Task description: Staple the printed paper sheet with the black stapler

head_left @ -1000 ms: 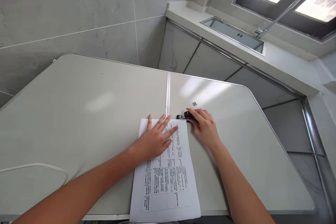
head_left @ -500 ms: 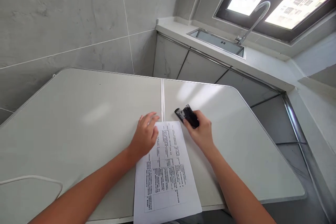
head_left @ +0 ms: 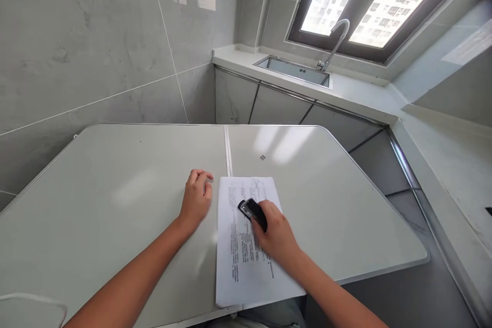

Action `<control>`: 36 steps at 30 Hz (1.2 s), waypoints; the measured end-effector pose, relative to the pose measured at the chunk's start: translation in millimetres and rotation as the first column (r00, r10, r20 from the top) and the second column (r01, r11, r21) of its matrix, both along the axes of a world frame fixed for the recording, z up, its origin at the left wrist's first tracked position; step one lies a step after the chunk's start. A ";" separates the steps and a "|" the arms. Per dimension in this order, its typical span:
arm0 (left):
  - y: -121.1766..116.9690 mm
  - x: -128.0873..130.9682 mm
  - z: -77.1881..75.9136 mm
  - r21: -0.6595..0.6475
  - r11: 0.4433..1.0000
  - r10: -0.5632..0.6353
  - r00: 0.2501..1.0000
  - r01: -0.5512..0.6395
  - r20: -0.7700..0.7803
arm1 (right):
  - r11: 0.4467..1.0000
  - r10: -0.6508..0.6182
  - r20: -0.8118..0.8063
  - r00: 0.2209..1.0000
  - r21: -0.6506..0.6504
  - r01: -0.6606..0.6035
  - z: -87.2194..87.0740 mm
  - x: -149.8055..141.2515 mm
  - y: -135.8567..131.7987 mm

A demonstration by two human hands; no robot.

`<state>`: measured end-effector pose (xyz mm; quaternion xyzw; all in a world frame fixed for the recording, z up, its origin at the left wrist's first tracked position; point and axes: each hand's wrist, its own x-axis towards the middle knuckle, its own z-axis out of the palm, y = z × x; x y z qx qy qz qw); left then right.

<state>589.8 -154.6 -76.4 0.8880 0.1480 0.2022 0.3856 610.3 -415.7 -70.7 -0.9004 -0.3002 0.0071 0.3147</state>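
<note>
My right hand (head_left: 279,233) is closed around a small black stapler (head_left: 257,214), which it holds over the upper middle of the printed paper sheets (head_left: 246,287). Whether the stapler touches the paper I cannot tell. The sheets lie at the table's near edge, with text in columns on the top page. To their left, my left hand (head_left: 197,196) is at the white table surface, apart from the paper. Its fingers are loosely bent, the thumb stands off from them, and nothing shows in it.
Two small staple-like pieces (head_left: 262,157) lie on the white folding table (head_left: 161,159) beyond the sheets. A white cable (head_left: 34,297) crosses the near left corner. Behind the table are a tiled wall (head_left: 96,36) and a counter with a sink (head_left: 295,72) and tap (head_left: 340,36).
My right hand has brought the stapler from beyond the sheets' right corner to over them. My left hand has moved left, off the paper. The small metal pieces have come into view.
</note>
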 end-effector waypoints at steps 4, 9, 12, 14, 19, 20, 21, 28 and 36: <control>2.3 2.0 -3.2 -0.016 1.000 0.008 1.000 -0.008 -0.007 | 0.994 -0.108 -0.023 0.994 0.008 0.108 2.0 28.8 -36.1; 5.4 3.6 -4.2 -0.020 1.000 0.022 1.000 -0.022 -0.004 | 0.990 0.100 -0.327 0.940 0.131 -0.060 16.0 74.7 -62.7; 6.0 4.2 -0.8 0.011 1.000 0.007 1.000 -0.007 -0.014 | 0.980 0.047 -0.214 0.976 0.198 -0.004 15.2 112.0 -59.1; 1.5 3.3 2.5 0.078 0.994 -0.074 0.997 0.075 -0.019 | 0.991 0.001 0.010 1.000 0.135 -0.002 7.8 132.0 -47.3; -31.1 -7.0 0.3 0.309 0.825 -0.443 0.881 0.473 -0.166 | 0.982 0.118 0.232 0.965 -0.171 -0.079 -20.8 152.2 -7.7; -38.5 -9.8 -2.6 0.349 0.771 -0.486 0.846 0.533 -0.218 | 0.969 0.138 0.222 0.965 -0.233 -0.085 -26.1 153.3 -2.0; -45.0 -12.5 -5.7 0.379 0.731 -0.502 0.824 0.567 -0.264 | 0.954 0.151 0.205 0.967 -0.287 -0.089 -31.0 154.3 2.5; -59.3 -24.3 -8.4 0.347 0.727 -0.478 0.799 0.592 -0.364 | 0.917 0.186 0.138 0.973 -0.380 -0.121 -43.4 155.3 17.6; -63.7 -27.7 24.0 -0.290 0.881 -0.409 0.909 0.373 -0.076 | 0.916 0.267 0.140 0.953 -0.343 -0.206 -37.8 140.2 47.4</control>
